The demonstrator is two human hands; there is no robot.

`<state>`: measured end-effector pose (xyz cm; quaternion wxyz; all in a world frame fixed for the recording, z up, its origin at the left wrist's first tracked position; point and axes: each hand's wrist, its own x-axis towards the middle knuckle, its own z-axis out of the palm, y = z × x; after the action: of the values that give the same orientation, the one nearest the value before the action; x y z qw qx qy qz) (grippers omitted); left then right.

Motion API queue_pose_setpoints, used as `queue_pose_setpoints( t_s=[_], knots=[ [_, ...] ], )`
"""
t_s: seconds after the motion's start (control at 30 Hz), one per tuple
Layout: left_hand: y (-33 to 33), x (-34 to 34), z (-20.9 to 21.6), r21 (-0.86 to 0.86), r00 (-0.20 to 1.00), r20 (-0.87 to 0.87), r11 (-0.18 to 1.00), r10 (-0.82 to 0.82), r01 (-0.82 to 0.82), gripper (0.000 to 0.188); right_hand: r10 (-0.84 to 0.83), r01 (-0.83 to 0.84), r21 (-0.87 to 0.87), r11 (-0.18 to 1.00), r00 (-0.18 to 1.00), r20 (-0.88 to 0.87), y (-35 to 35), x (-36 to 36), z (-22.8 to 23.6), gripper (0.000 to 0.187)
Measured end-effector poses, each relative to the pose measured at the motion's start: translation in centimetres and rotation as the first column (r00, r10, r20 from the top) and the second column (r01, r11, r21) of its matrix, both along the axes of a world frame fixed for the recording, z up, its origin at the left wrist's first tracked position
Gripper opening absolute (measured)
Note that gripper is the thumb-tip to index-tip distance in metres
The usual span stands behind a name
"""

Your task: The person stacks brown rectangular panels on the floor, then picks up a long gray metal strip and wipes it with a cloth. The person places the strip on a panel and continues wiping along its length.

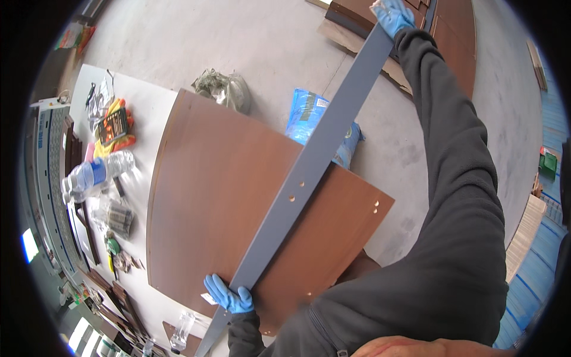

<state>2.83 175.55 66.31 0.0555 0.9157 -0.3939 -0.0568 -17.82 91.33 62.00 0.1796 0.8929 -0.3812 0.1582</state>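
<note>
A long grey board [321, 137] with small round holes lies slantwise over a large brown wooden panel [220, 178]. My left hand [231, 296], in a blue glove, is closed across the near part of the board, thumb on one side and fingers on the other. A bit of white cloth or paper [208, 298] shows beneath those fingers. With my right arm stretched out, my right hand [395, 18], also blue-gloved, grips the board near its far end. Something pale [376, 5], perhaps cloth, pokes out beside its fingers.
On the white table [148, 89] at left are plastic bottles [95, 172], orange-yellow gloves [122, 143] and small tools. A blue package [306, 113] and a plastic bag [226, 89] rest on the floor beyond the panel. More brown panels [455, 47] are stacked at far right.
</note>
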Motion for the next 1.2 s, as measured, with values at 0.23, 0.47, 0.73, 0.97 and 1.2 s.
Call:
queue_pose_setpoints(
  t_s=[0.23,0.47,0.73,0.97,1.2],
  knots=[
    [0.2,0.0,-0.7,-0.046,1.000,0.011,0.999,-0.008,0.009,0.097,0.099,-0.099,0.020,0.995,0.995,-0.026,10.9,2.4,2.7,0.032],
    [0.4,-0.2,-0.7,-0.015,1.000,0.009,1.000,0.017,-0.017,0.093,0.127,-0.167,0.131,0.977,0.954,0.271,3.9,-0.1,1.8,0.023],
    [0.3,-0.2,-0.7,-0.042,1.000,0.020,0.999,0.023,-0.022,0.093,-0.148,0.135,0.108,0.985,0.980,0.130,-1.5,-0.4,1.2,0.030],
    [0.3,-0.2,-0.7,-0.041,1.000,0.015,0.999,0.014,-0.014,0.093,-0.119,0.111,0.189,0.976,0.992,0.034,1.8,-1.6,0.2,0.041],
    [0.9,-0.1,-0.7,-0.025,1.000,0.004,1.000,0.003,-0.003,0.093,-0.520,0.191,0.575,0.796,0.702,0.486,-11.2,-4.4,-3.6,0.059]
  ],
)
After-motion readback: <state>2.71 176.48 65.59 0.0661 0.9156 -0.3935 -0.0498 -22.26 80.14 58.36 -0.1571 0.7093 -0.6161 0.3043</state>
